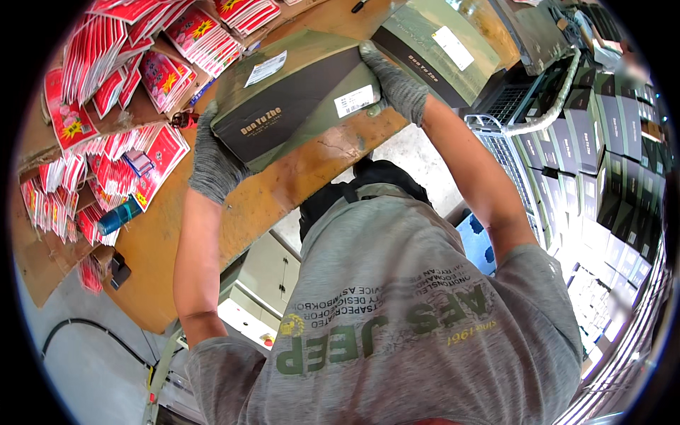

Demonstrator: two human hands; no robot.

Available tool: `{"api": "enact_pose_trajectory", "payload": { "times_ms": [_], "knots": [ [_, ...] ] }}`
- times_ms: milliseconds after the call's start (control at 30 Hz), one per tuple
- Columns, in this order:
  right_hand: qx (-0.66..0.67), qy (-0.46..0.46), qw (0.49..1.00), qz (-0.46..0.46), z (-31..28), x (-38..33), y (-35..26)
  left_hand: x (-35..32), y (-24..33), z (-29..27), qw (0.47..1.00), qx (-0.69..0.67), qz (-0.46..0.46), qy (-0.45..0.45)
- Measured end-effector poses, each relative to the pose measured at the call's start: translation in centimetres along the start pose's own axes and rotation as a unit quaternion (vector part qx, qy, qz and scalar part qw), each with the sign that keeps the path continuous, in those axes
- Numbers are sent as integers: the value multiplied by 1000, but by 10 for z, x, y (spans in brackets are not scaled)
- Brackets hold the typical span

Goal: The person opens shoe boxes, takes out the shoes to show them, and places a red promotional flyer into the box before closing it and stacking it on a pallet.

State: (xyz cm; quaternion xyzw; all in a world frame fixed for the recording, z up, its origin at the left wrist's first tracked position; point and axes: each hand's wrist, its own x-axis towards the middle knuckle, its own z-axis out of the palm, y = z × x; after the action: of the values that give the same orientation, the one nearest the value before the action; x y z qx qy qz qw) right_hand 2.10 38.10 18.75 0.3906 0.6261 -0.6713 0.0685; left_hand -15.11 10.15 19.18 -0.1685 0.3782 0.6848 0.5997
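A green and dark grey cardboard box [290, 103] with white labels is tilted above the near edge of the wooden table [333, 152]. My left hand [214, 161], in a grey knit glove, is closed around the box's left end. At the opposite end my right hand [397, 83], gloved alike, grips the box's upper right corner with its fingers along the edge. Both forearms reach up from below. Just beyond my right hand lies a second box [439, 53] of the same look, also labelled. The box's underside is hidden.
Piles of red printed packets [99, 64] fill cardboard trays on the left. A blue cylinder [119, 216] lies beside them. On the right stands a wire cart [499, 131] with a pale padded rail. Stacks of similar boxes [577, 149] rise behind it.
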Motion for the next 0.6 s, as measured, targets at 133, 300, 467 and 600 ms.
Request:
{"api": "enact_pose_trajectory", "payload": {
  "times_ms": [133, 300, 467, 600],
  "knots": [
    [-44, 6, 999, 13, -4, 9, 5, 2, 4, -1, 1000, 9, -12, -8],
    [-33, 13, 999, 26, -3, 13, 8, 3, 3, 3, 1000, 22, -2, 11],
    [-30, 24, 999, 19, 0, 10, 11, 0, 2, 3, 1000, 26, -4, 3],
    [-41, 15, 999, 18, -2, 16, 17, 3, 3, -7, 1000, 14, -14, -1]
  ]
}}
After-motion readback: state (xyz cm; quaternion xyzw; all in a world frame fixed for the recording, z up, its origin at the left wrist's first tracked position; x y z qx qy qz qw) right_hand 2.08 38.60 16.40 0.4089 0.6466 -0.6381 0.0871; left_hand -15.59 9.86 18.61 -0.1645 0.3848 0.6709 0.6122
